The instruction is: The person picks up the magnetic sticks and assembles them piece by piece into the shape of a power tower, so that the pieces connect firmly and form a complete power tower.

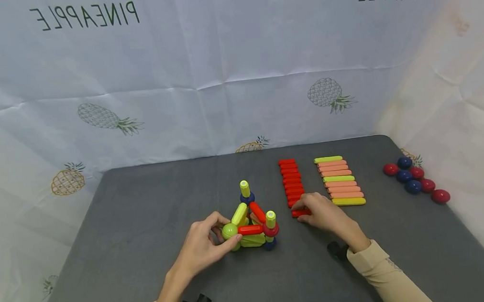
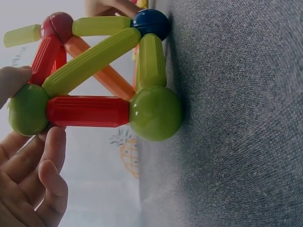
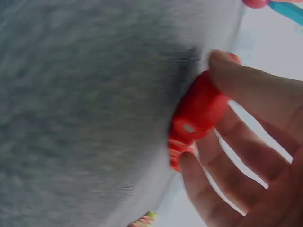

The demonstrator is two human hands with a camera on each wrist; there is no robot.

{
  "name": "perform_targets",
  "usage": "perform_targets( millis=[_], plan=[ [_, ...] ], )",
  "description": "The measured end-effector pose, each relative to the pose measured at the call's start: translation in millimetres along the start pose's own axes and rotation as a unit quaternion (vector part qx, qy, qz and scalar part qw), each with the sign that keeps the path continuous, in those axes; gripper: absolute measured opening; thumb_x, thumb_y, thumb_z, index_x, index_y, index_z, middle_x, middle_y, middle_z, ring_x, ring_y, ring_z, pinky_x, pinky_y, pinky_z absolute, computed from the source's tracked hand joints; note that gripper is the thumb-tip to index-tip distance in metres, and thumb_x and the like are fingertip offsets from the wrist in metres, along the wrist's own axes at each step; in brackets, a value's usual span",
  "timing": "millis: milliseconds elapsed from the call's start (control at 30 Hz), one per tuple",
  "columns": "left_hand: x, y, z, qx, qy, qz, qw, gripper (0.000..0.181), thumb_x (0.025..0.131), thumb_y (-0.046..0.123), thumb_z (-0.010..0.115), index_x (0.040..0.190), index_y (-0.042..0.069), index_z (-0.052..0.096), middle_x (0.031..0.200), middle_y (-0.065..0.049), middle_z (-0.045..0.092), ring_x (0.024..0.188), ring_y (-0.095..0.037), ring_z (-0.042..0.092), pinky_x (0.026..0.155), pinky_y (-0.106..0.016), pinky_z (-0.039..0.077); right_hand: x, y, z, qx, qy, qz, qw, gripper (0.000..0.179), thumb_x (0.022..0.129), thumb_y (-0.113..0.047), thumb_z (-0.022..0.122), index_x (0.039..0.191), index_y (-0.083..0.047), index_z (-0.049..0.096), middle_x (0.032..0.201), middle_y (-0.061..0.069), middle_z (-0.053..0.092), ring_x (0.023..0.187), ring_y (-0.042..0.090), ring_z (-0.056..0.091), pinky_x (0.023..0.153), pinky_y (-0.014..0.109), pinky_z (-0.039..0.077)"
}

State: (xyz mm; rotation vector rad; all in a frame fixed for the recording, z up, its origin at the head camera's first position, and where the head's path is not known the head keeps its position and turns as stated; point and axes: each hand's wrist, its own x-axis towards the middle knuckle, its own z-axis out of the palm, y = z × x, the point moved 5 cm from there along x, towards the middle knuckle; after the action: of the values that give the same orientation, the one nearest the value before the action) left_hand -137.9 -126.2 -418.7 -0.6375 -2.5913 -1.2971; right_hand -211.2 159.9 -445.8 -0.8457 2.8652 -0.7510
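A frame of magnetic rods and balls (image 1: 251, 230) stands on the table, with green, red and blue balls at its corners. My left hand (image 1: 204, 240) holds it at the upper green ball (image 2: 27, 111), thumb on one side and fingers on the other. Below that ball, joined by a red rod (image 2: 89, 111), a lower green ball (image 2: 156, 113) rests on the table. Two yellow-green rods stick up from the frame's top. My right hand (image 1: 323, 213) pinches a red rod (image 3: 201, 104) between thumb and fingers, at the near end of the row of red rods (image 1: 292, 181).
Right of the red row lies a column of orange and yellow-green rods (image 1: 341, 184). Farther right, several red and blue balls (image 1: 413, 187) sit near the edge of the grey table (image 1: 151, 202). A pineapple-print white cloth (image 1: 199, 54) hangs behind.
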Motion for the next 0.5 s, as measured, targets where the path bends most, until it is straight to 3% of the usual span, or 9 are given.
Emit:
perform_targets(
  millis=[133,233,300,400,467,500],
  plan=[
    [0.0,-0.6,0.9,0.004,-0.001,-0.007,1.0,0.022,0.085,0.021,0.084,0.097,0.018,0.066,0.078,0.004,0.072,0.062,0.003,0.058,0.046,-0.018,0.043,0.2,-6,-18,0.06,0.054,0.012,0.9967,0.026,0.083,-0.007,0.084,0.108,-0.003,0.076,0.097,0.007,0.076,0.081,0.016,0.067,0.075,0.036,0.06],
    [-0.2,-0.5,1.2,0.008,0.001,-0.01,0.9999,0.022,0.084,0.022,0.085,0.097,0.018,0.067,0.077,0.005,0.072,0.062,0.004,0.058,0.046,-0.019,0.043,-1.7,-21,-41,0.129,0.126,0.022,0.9833,0.028,0.085,-0.008,0.083,0.111,-0.004,0.073,0.1,0.007,0.076,0.082,0.014,0.069,0.077,0.034,0.061],
    [-0.2,0.0,1.2,0.015,0.004,-0.013,0.9998,0.023,0.083,0.023,0.085,0.096,0.018,0.067,0.076,0.005,0.071,0.062,0.005,0.057,0.047,-0.018,0.042,-5.4,-36,-59,0.189,0.187,0.02,0.9639,0.03,0.085,-0.005,0.081,0.113,-0.004,0.071,0.101,0.005,0.075,0.085,0.009,0.07,0.08,0.028,0.061],
    [1.0,2.1,1.4,0.026,0.009,-0.007,0.9996,0.024,0.082,0.024,0.086,0.095,0.019,0.067,0.074,0.006,0.07,0.06,0.006,0.055,0.048,-0.018,0.042,-13.5,-70,-83,0.28,0.265,-0.018,0.9225,0.031,0.085,0.003,0.079,0.114,-0.001,0.069,0.1,0.001,0.072,0.086,0.004,0.069,0.082,0.019,0.058],
    [2.9,3.5,1.8,0.03,0.011,-0.003,0.9995,0.026,0.081,0.025,0.087,0.095,0.019,0.066,0.073,0.007,0.069,0.06,0.006,0.054,0.049,-0.017,0.042,-18.3,-99,-92,0.321,0.293,-0.062,0.8983,0.034,0.081,0.01,0.078,0.112,0.001,0.068,0.099,0.0,0.071,0.087,0.005,0.07,0.082,0.018,0.058],
    [3.9,4.0,1.9,0.032,0.012,-0.001,0.9994,0.027,0.081,0.026,0.088,0.095,0.02,0.066,0.073,0.008,0.069,0.059,0.006,0.054,0.049,-0.017,0.042,-19.4,-114,-93,0.33,0.296,-0.082,0.8924,0.034,0.08,0.01,0.079,0.111,0.0,0.069,0.097,-0.001,0.072,0.086,0.007,0.071,0.079,0.019,0.058]
  ],
)
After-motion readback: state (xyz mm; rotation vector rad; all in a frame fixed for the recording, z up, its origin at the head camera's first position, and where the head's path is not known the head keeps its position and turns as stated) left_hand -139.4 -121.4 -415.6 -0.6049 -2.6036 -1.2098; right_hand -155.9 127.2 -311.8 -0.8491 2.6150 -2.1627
